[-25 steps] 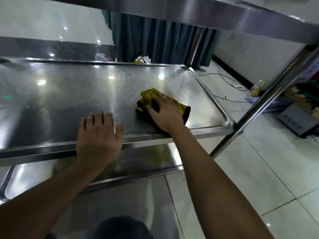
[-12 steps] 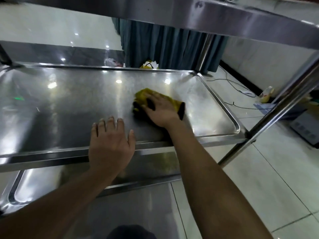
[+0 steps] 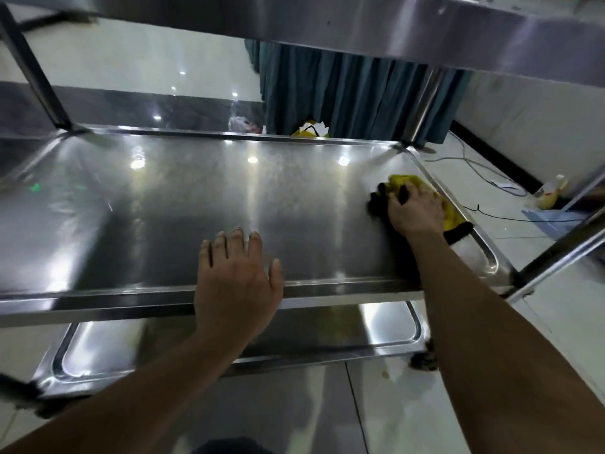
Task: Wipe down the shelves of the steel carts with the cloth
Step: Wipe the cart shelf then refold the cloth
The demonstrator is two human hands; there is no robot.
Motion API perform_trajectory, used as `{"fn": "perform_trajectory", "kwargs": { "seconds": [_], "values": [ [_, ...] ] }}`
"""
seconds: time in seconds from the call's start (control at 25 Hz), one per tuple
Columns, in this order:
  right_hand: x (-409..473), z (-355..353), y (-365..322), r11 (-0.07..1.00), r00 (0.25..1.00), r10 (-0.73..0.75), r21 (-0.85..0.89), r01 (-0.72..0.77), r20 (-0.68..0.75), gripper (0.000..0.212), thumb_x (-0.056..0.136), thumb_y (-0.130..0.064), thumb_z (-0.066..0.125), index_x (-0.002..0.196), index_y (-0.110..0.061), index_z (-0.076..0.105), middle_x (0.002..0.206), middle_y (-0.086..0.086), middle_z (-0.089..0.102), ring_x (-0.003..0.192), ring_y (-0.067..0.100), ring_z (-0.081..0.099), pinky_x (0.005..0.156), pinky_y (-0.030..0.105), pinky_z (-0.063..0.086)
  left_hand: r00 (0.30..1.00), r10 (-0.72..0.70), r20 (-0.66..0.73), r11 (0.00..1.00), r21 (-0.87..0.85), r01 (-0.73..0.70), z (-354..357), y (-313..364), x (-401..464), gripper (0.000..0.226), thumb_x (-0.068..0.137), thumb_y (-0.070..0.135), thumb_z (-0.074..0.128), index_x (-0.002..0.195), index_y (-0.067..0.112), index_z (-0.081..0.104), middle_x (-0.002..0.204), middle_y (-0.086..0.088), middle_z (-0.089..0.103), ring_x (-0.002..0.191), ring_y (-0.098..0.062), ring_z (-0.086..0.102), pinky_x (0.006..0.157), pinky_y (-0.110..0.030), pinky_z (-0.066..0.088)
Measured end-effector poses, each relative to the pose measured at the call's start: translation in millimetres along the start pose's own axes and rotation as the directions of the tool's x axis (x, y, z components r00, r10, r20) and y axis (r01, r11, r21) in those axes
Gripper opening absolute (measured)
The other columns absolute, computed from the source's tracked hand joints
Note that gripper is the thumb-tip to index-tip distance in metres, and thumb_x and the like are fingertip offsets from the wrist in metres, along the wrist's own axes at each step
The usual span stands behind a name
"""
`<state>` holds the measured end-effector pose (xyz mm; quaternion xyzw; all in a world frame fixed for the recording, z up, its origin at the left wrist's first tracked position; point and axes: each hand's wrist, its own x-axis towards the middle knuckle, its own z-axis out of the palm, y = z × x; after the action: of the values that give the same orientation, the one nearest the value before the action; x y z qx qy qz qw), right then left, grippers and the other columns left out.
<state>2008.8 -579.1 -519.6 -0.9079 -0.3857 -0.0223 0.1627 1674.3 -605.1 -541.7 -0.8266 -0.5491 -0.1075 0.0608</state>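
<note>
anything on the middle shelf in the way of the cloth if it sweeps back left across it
Only the left hand, which lies flat on the middle shelf at its near edge. The right hand presses the yellow cloth down near the right rim, and the steel to its left shows nothing else on it.

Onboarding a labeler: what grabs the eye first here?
The yellow cloth under the right hand, pressed onto the middle shelf near its right rim. Then the left hand, lying flat on that shelf's front edge, and the bright light glare across the steel.
</note>
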Motion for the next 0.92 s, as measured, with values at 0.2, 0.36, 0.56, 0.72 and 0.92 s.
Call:
{"fn": "perform_trajectory", "kwargs": {
  "seconds": [0.2,0.36,0.56,0.72,0.92],
  "values": [
    [-57,36,-133,0.846,0.823,-0.533,0.127,0.518,0.198,0.061,0.099,-0.063,0.039,0.153,-0.036,0.038,0.165,-0.002,0.029,0.151,0.023,0.028,0.125,0.037,0.015,1.000,0.011,-0.012,1.000,0.008,-0.010,-3,-4,-3,0.061,0.098,0.045,0.028,0.138,0.007,0.053,0.138,-0.023,0.056,0.127,-0.041,0.051,0.111,-0.055,0.037],
    [-28,13,-53,0.924,0.924,-0.381,0.026,0.381,0.028,0.055,0.097,-0.065,0.038,0.145,-0.040,0.047,0.154,-0.001,0.048,0.138,0.026,0.048,0.116,0.039,0.035,0.998,0.021,-0.052,1.000,-0.018,-0.022,-4,-5,-3,0.060,0.100,0.044,0.022,0.135,0.008,0.055,0.135,-0.022,0.058,0.125,-0.041,0.052,0.110,-0.053,0.037],
    [-6,-10,40,0.999,0.999,0.037,-0.010,-0.037,-0.014,0.063,0.100,-0.058,0.036,0.154,-0.024,0.036,0.161,0.015,0.034,0.148,0.034,0.032,0.124,0.048,0.020,1.000,0.013,-0.008,1.000,-0.006,-0.013,-2,-1,-1,0.067,0.102,0.045,0.012,0.144,0.005,0.046,0.145,-0.024,0.049,0.134,-0.042,0.045,0.115,-0.055,0.031],
    [-64,16,-29,0.917,0.915,-0.398,0.055,0.395,0.069,0.060,0.101,-0.058,0.041,0.156,-0.034,0.033,0.165,0.003,0.030,0.150,0.026,0.028,0.126,0.042,0.016,1.000,0.014,0.026,0.999,0.037,-0.015,-6,-6,-3,0.065,0.099,0.042,0.013,0.147,0.008,0.040,0.151,-0.021,0.043,0.137,-0.039,0.040,0.117,-0.053,0.025],
    [-62,-5,30,0.956,0.952,-0.293,0.027,0.292,0.083,0.064,0.099,-0.060,0.041,0.157,-0.033,0.032,0.164,0.003,0.031,0.149,0.028,0.032,0.124,0.045,0.020,0.999,0.036,0.006,0.999,0.000,-0.036,-10,-9,-6,0.061,0.100,0.038,0.019,0.144,0.007,0.046,0.147,-0.021,0.049,0.134,-0.039,0.045,0.117,-0.052,0.028]
  ]
}}
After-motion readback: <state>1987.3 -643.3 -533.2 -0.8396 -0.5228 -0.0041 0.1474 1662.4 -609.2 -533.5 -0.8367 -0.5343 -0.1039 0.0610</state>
